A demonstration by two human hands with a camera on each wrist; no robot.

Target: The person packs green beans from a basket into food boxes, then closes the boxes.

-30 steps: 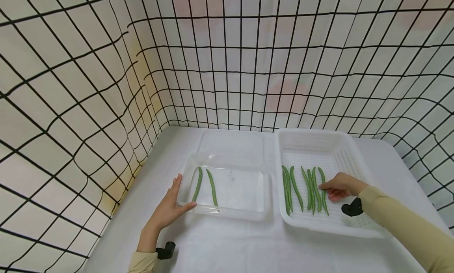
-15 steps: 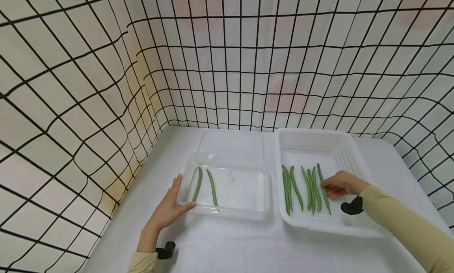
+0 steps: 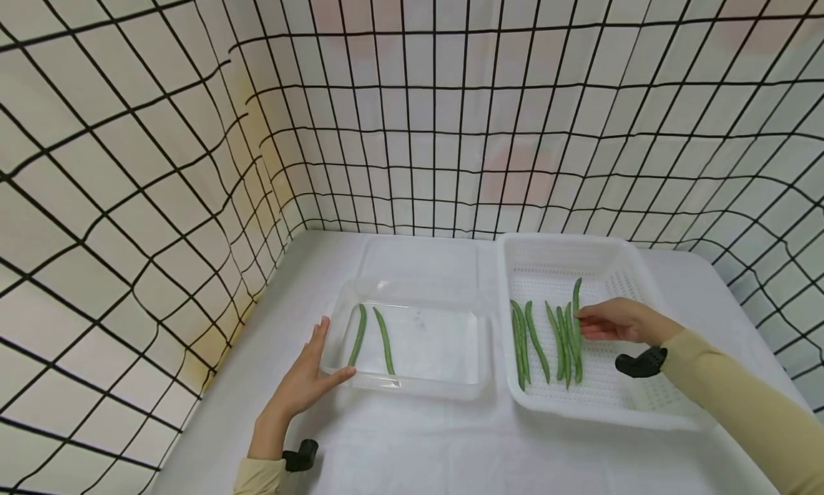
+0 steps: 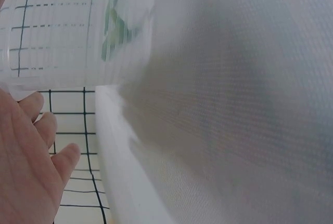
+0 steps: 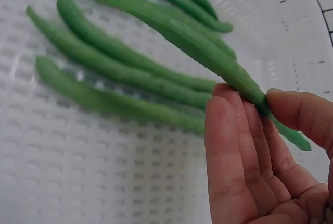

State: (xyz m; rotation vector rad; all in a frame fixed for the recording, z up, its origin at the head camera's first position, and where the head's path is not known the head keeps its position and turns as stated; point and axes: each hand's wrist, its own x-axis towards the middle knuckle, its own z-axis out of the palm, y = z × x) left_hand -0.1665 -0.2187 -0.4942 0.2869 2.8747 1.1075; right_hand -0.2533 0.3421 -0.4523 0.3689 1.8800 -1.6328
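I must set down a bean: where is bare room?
Bare: inside the box, right of two beans; the table in front of it, right of the left hand. Crowded with other beans: the basket, left of the right hand.

Box (image 3: 444, 345) left, two beans (image 3: 383, 337) inside; basket (image 3: 566, 253) right, more beans (image 3: 536, 341) inside.

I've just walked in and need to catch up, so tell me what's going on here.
A person is handling green beans with bare hands. The right hand pinches one bean over the white perforated basket, where other beans lie. The left hand rests against the left end of the clear container, which has two beans in it.
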